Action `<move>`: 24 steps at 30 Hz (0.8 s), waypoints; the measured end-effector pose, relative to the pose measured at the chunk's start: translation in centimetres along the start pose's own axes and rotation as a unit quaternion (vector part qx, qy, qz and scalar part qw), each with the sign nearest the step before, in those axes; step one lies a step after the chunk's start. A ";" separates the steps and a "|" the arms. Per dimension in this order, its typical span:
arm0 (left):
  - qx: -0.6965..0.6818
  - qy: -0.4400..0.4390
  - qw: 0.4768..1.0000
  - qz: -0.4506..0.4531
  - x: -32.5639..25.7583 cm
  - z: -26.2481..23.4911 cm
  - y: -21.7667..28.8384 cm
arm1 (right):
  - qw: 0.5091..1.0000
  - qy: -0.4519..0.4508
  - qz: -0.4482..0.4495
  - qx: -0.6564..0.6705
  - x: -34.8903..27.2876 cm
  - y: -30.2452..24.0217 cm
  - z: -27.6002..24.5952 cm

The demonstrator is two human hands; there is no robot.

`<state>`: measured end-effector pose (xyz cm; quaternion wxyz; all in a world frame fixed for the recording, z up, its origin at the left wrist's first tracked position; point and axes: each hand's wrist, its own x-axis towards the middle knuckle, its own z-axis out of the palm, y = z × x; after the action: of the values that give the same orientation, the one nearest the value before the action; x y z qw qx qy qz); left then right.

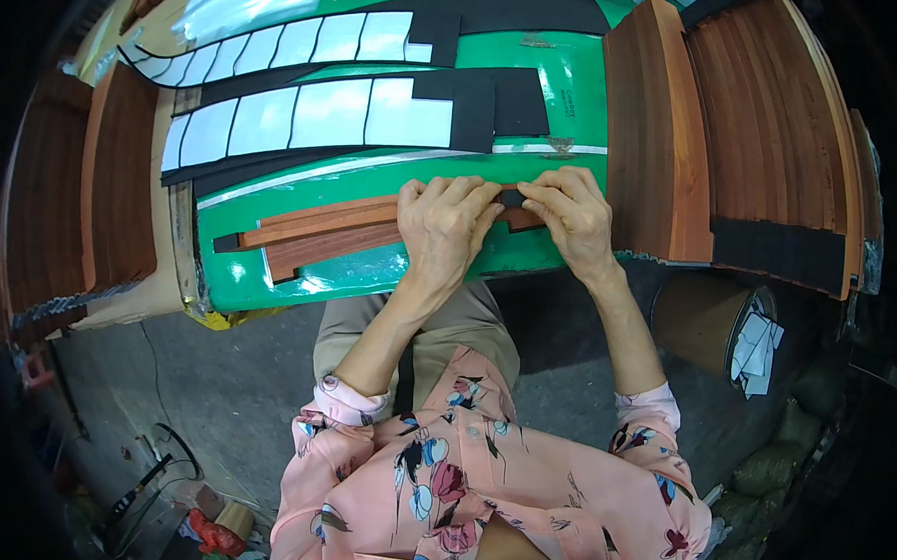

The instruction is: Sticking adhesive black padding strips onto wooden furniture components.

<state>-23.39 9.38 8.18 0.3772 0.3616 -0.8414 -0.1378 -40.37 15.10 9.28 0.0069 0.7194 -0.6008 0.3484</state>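
Note:
A long wood-grain strip (331, 220) with a stepped profile lies slantwise across the green tabletop (369, 277). At its left end sits a small black pad (227, 241). Near its right end there is another black pad (510, 197), partly hidden by fingers. My left hand (443, 225) is closed over the strip, with its fingertips at that right pad's left edge. The fingers of my right hand (576, 216) pinch the same pad from the right, above the strip's end. What lies under the fingertips is hidden.
Black sheets with white backing pieces (316, 114) lie beyond the strip. Stacks of wood-grain strips stand at the right (776, 124) and left (123, 176). Below the table's right side stands a brown bin (702, 316) with white scraps. Clear plastic (245, 6) lies at the far left.

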 end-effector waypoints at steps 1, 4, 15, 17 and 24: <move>-0.001 0.000 1.000 0.003 0.0 -0.1 0.1 | 1.000 0.014 -0.011 -0.007 -0.2 0.1 0.2; 0.000 0.009 1.000 0.013 0.1 -0.1 0.4 | 0.993 0.033 0.075 0.079 -0.8 -0.3 0.6; 0.106 0.005 0.981 0.162 -0.6 0.6 -0.9 | 0.870 0.008 0.366 0.330 -1.2 -0.8 1.6; 0.104 0.004 0.981 0.166 -0.4 0.7 -0.8 | 0.889 0.044 0.359 0.281 -1.5 -0.6 2.5; 0.072 -0.064 0.990 0.108 -0.9 -0.5 -0.5 | 0.904 0.113 0.353 0.215 -1.1 -1.7 4.1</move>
<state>-22.36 9.69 7.75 0.3083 0.2855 -0.9055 -0.0583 -36.88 14.76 6.29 -0.2030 0.4002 -0.7212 0.5278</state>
